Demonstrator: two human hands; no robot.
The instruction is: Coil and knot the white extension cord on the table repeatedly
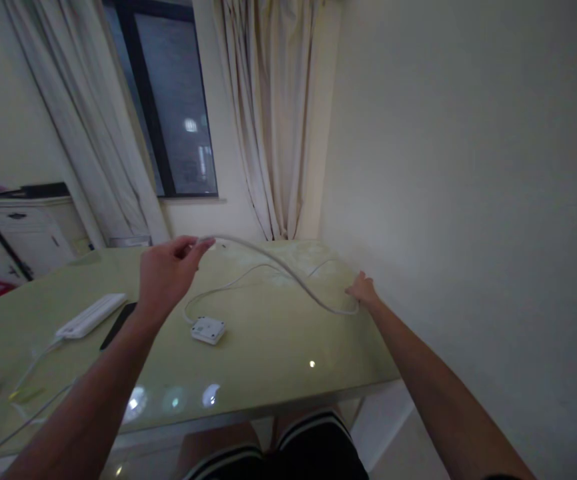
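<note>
A white cabinet point(35, 228), its inside out of sight, stands left of the window point(175, 100), beyond a glossy greenish tabletop point(268, 353) bearing a long white block point(92, 315) and a small white box point(209, 330). The left hand point(169, 270) pinches a pale cable point(289, 269) that arcs over the tabletop to the right hand point(363, 290), whose grip is too indistinct to tell; the left forearm point(113, 380) partly covers a dark flat object point(117, 327).
</note>
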